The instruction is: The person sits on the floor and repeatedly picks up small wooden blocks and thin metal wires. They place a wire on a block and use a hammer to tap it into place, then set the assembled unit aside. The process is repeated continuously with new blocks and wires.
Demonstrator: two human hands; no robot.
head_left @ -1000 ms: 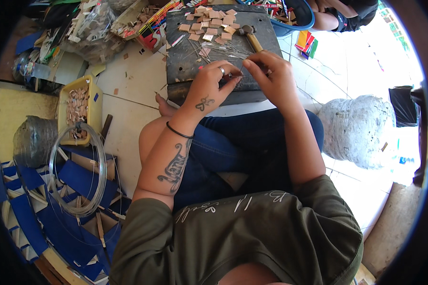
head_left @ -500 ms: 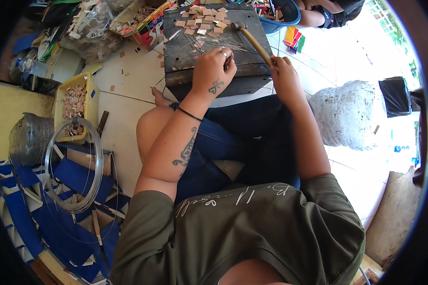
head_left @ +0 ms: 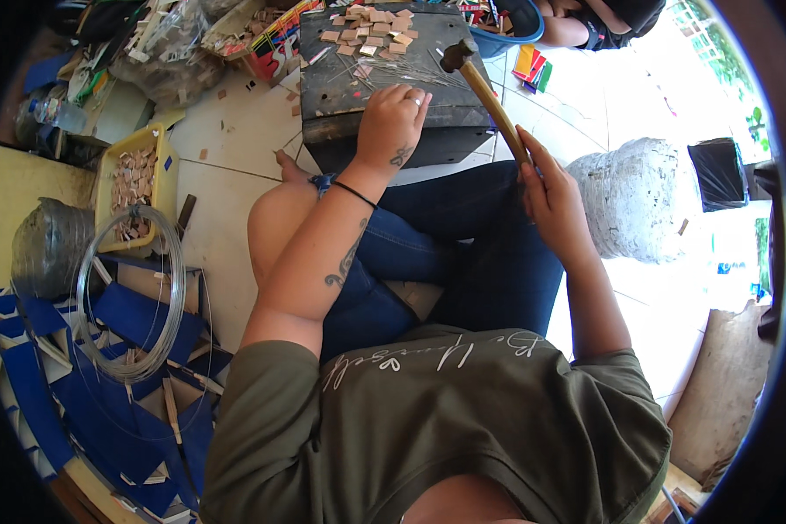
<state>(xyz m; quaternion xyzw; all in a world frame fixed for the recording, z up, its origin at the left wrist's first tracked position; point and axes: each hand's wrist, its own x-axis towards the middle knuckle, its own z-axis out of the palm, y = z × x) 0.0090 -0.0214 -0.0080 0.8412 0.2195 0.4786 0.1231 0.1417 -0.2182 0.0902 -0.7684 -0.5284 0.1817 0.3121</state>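
Note:
My right hand (head_left: 550, 188) is closed round the wooden handle of a hammer (head_left: 498, 112). The hammer tilts up and away to the left, its metal head over the right part of a dark, worn block (head_left: 326, 103). At the near edge of this block is my left hand (head_left: 391, 122), fingers drawn together in a pinch; whatever they hold is hidden. Small flat wooden pieces (head_left: 375, 30) lie heaped on the far part of the block. Between them and my left hand, thin wire lengths (head_left: 365, 77) are scattered.
On the left stand a yellow basket (head_left: 165, 188) of wooden bits, a wire coil (head_left: 180, 301) and blue boards (head_left: 26, 389). A blue basin (head_left: 508, 41) sits behind the block, beside another person's arm (head_left: 564, 31). A pale wrapped bundle (head_left: 642, 201) stands right of my right hand.
My right hand has drawn back toward me and slightly right, lifting the hammer's head off the block. My left hand stays at nearly the same spot, its fingers slightly shifted.

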